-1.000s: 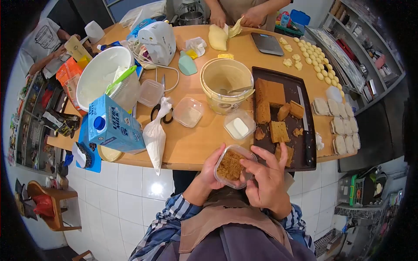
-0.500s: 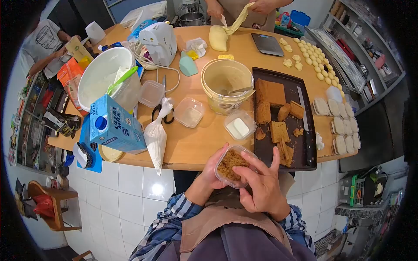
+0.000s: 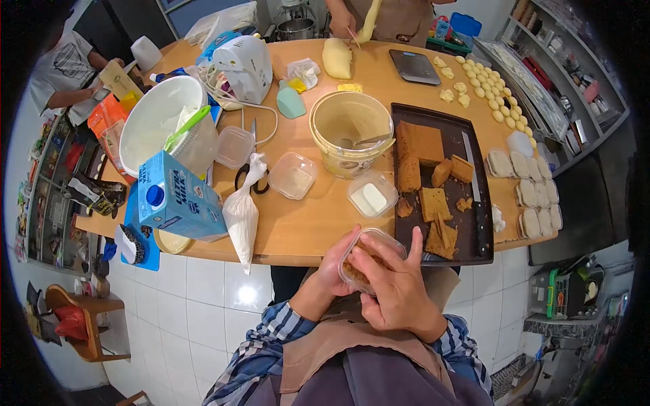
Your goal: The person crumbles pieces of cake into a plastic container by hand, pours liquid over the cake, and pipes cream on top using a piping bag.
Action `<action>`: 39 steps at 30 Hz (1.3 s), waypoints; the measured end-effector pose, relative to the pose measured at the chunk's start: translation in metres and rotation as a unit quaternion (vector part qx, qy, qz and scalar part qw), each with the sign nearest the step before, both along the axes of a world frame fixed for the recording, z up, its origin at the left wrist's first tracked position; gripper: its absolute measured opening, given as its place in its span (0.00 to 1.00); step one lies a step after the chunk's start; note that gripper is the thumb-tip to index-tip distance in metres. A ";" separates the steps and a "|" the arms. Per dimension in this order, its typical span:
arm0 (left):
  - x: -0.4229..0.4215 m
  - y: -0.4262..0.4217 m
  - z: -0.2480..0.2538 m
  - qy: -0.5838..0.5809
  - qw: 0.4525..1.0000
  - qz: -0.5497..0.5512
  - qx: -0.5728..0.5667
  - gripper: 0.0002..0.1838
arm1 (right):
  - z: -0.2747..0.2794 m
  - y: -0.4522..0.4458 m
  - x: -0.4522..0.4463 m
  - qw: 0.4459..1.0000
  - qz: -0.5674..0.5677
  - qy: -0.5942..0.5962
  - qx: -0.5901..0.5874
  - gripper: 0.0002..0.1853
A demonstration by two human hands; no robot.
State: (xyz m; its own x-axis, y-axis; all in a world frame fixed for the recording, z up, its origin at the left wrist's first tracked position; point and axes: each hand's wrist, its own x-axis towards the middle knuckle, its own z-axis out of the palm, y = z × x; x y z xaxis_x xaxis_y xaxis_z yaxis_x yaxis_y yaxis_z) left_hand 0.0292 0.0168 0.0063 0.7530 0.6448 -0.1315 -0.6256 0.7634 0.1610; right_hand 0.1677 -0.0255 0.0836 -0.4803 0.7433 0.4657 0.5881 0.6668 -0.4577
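My left hand [image 3: 333, 267] is wrapped round a small clear plastic tub [image 3: 377, 236] at the front edge of the table. Brown cake crumbs [image 3: 359, 260] lie inside the tub. Two or so fingers of my right hand [image 3: 399, 287] reach into it and press on the crumbs, while its index finger points up and away; the fingers are apart and hide part of the crumbs. Just beyond, a dark tray [image 3: 481, 230] holds a brown cake [image 3: 421, 142], cut pieces [image 3: 434, 204] and a knife [image 3: 471, 166].
A white bucket [image 3: 325, 150], open tubs [image 3: 292, 175], a piping bag [image 3: 240, 220], a milk carton [image 3: 177, 199] and a white bowl [image 3: 145, 128] stand on the table. Across it, a person's hand [image 3: 343, 24] handles dough [image 3: 337, 59]. Another person [image 3: 61, 74] is at the left.
My right fingers have moved deeper into the tub, and the tub has tilted. Across the table, the co-worker's hands have lifted a strip of dough higher.
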 end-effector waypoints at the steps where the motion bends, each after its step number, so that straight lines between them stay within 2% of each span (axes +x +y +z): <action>1: 0.000 0.000 -0.002 0.017 1.000 0.007 0.004 0.34 | 0.000 0.000 0.001 1.000 -0.007 -0.003 0.000 0.32; 4: -0.002 0.002 -0.012 -0.054 0.998 -0.020 0.014 0.34 | -0.001 0.000 0.001 1.000 0.000 -0.002 0.015 0.32; 7: -0.002 0.004 -0.016 -0.072 0.997 -0.033 0.012 0.33 | -0.004 0.001 -0.002 1.000 -0.008 0.000 0.006 0.31; 10: -0.001 0.001 -0.010 -0.016 1.000 -0.004 -0.002 0.34 | -0.003 -0.001 -0.001 0.999 0.020 0.030 0.018 0.30; 13: -0.002 0.002 -0.006 -0.003 0.998 -0.007 -0.055 0.34 | 0.001 0.002 -0.004 1.000 0.029 0.005 -0.001 0.28; 16: -0.009 0.000 -0.012 -0.052 0.998 0.030 0.025 0.34 | 0.001 0.007 0.017 0.996 -0.053 0.066 0.029 0.27; 17: -0.014 0.003 -0.011 -0.093 0.995 -0.018 0.034 0.35 | 0.001 0.010 0.021 0.990 -0.109 0.090 0.014 0.24; 20: -0.028 0.006 -0.012 -0.081 0.993 0.078 0.041 0.37 | 0.004 0.031 0.033 0.947 -0.277 0.159 -0.032 0.15; 21: -0.032 0.005 -0.009 -0.080 0.990 0.116 0.003 0.39 | 0.002 0.039 0.035 0.944 -0.286 0.155 -0.056 0.14; 23: -0.040 0.009 -0.019 -0.049 0.982 0.181 0.024 0.40 | -0.009 0.058 0.038 0.936 -0.304 0.146 -0.103 0.12; 25: -0.041 0.014 -0.019 -0.049 0.971 0.232 0.015 0.43 | -0.024 0.075 0.036 0.943 -0.289 0.135 -0.099 0.10; 28: -0.047 0.018 -0.027 -0.084 0.973 0.211 0.050 0.43 | -0.036 0.093 0.029 0.945 -0.281 0.105 -0.128 0.08; 32: -0.047 0.017 -0.025 -0.090 0.971 0.223 0.004 0.44 | -0.047 0.106 0.021 0.939 -0.282 0.096 -0.174 0.08; 35: -0.047 0.018 -0.027 -0.087 0.973 0.215 -0.001 0.43 | -0.056 0.112 0.022 0.944 -0.283 0.071 -0.156 0.08; 39: -0.046 0.020 -0.028 -0.105 0.973 0.206 0.011 0.43 | -0.061 0.111 0.026 0.935 -0.274 0.122 -0.189 0.07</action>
State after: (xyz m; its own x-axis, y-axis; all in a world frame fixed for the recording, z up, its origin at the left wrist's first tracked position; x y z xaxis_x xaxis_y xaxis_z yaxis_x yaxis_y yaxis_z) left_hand -0.0169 0.0366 -0.0217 0.4381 0.8988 0.0134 -0.8989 0.4380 0.0101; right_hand 0.1934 0.0856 0.0229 0.1075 0.9803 0.1657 0.6406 0.0591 -0.7656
